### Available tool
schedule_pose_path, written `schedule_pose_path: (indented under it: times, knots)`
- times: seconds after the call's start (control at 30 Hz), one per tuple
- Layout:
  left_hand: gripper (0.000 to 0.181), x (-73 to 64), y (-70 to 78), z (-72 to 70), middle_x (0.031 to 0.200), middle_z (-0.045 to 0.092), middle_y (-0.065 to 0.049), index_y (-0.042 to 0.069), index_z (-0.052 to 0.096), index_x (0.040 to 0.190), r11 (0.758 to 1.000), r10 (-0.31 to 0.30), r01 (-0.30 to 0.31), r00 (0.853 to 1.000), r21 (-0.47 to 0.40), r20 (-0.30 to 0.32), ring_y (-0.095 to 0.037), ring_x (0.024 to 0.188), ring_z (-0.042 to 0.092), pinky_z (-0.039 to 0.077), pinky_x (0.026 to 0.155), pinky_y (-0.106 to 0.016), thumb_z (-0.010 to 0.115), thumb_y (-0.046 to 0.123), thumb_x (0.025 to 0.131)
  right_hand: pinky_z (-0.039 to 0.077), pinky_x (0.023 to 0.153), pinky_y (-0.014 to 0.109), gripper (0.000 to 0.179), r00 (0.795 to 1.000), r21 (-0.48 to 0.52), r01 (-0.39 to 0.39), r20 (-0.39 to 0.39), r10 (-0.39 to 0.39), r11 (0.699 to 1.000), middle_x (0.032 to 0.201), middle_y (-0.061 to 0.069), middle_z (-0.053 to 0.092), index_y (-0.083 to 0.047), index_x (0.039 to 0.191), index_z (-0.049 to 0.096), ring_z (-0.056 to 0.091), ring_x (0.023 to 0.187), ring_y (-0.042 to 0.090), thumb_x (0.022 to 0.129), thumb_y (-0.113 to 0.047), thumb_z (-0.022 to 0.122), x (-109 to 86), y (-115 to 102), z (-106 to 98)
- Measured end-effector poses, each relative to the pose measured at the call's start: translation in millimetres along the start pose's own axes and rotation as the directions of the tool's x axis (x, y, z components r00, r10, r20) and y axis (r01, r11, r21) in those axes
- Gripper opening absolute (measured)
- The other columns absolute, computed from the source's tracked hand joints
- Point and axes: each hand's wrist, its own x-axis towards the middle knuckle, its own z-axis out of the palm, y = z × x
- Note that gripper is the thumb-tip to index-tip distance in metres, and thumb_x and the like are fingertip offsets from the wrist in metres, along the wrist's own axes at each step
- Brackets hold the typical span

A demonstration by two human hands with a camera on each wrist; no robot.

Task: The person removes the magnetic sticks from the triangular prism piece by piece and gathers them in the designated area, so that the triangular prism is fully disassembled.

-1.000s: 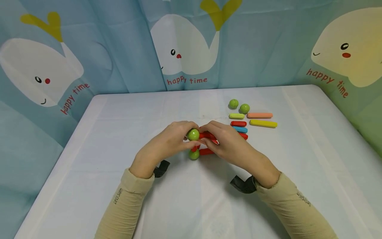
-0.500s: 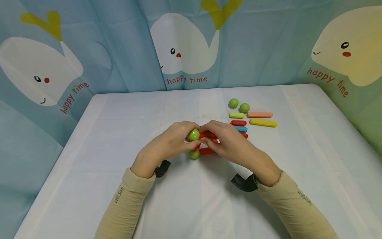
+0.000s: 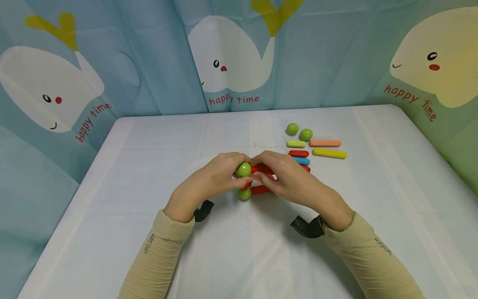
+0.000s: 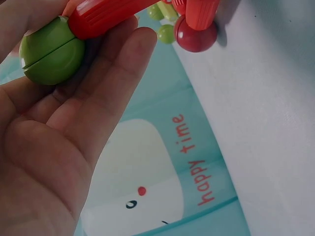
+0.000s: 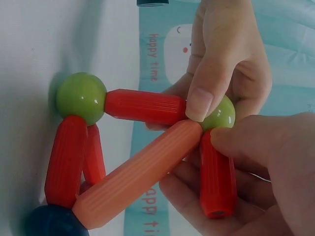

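My left hand (image 3: 210, 176) holds a green ball (image 3: 244, 169) between thumb and fingers, raised over the table. My right hand (image 3: 291, 176) pinches a ribbed red stick (image 5: 218, 179) whose end meets that ball; the stick's other end is free. Also meeting the ball are a second red stick (image 5: 145, 105) and an orange stick (image 5: 142, 172). They lead down to a lower green ball (image 5: 81, 98) and a dark blue ball (image 5: 54, 222), with more red sticks between. In the left wrist view a dark red ball (image 4: 196, 33) belongs to the frame too. My hands hide part of it.
Right of the frame lie two loose green balls (image 3: 306, 134), a short lime stick (image 3: 296, 144), an orange stick (image 3: 325, 143), a yellow stick (image 3: 330, 153), red sticks (image 3: 298, 153) and a blue stick (image 3: 301, 160). A whale-print curtain (image 3: 149, 62) stands behind the white table (image 3: 168, 137).
Both hands keep their grip. The held ball and the frame under it have shifted very slightly to the right; the loose pieces lie as before.
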Motion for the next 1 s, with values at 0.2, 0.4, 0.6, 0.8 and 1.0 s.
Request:
schedule_pose_path:
  times: [0.2,0.4,0.6,0.8,1.0]
  knots:
    - [0.022,-0.1,0.0,-0.1,0.1,0.068,-0.003,0.004,0.064,0.11,1.0,0.002,-0.002,1.0,-0.007,-0.007,-0.013,0.087,0.06,0.056,0.082,-0.033,0.071,0.014,0.091,0.057,0.082,0.028,0.018,0.998,0.018,-0.056,0.014,0.056,0.998,0.103,0.001,0.069,-0.006,0.109,0.065,0.066,0.092,0.01,0.091,-0.006,0.068,-1.3,1.0,-4.4]
    - [0.023,1.0,-0.2,1.3,0.097,0.066,-0.003,0.003,0.063,0.11,1.0,-0.008,0.008,1.0,0.013,-0.002,-0.014,0.085,0.058,0.054,0.077,-0.026,0.07,0.013,0.09,0.057,0.083,0.033,0.016,0.991,-0.04,-0.135,0.014,0.136,0.99,0.098,0.001,0.068,-0.006,0.103,0.065,0.066,0.091,0.013,0.089,0.0,0.066,-4.7,5.6,-16.0]
    - [0.023,1.6,1.8,3.4,0.093,0.062,-0.002,0.005,0.062,0.111,0.998,-0.046,0.046,0.999,0.039,0.003,-0.017,0.083,0.056,0.049,0.073,-0.023,0.069,0.013,0.09,0.058,0.08,0.032,0.016,0.986,-0.051,-0.169,-0.005,0.169,0.984,0.096,0.002,0.067,-0.006,0.102,0.065,0.066,0.088,0.014,0.088,0.002,0.067,-6.9,9.1,-27.8]
    - [0.021,2.0,3.9,4.9,0.091,0.059,0.0,0.007,0.061,0.11,0.994,-0.096,0.095,0.995,0.051,0.012,-0.014,0.082,0.052,0.047,0.07,-0.024,0.067,0.015,0.091,0.058,0.079,0.032,0.019,0.985,-0.063,-0.165,-0.055,0.161,0.984,0.098,0.003,0.069,-0.004,0.104,0.065,0.067,0.089,0.014,0.087,0.003,0.07,-10.6,14.4,-37.0]
    - [0.021,2.5,4.8,5.8,0.092,0.059,0.0,0.007,0.061,0.11,0.992,-0.104,0.103,0.995,0.076,0.01,-0.014,0.084,0.052,0.047,0.071,-0.024,0.068,0.015,0.091,0.058,0.077,0.025,0.02,0.98,-0.089,-0.17,-0.119,0.159,0.981,0.096,0.001,0.069,-0.006,0.103,0.066,0.068,0.087,0.013,0.086,0.005,0.07,-14.0,18.7,-43.9]
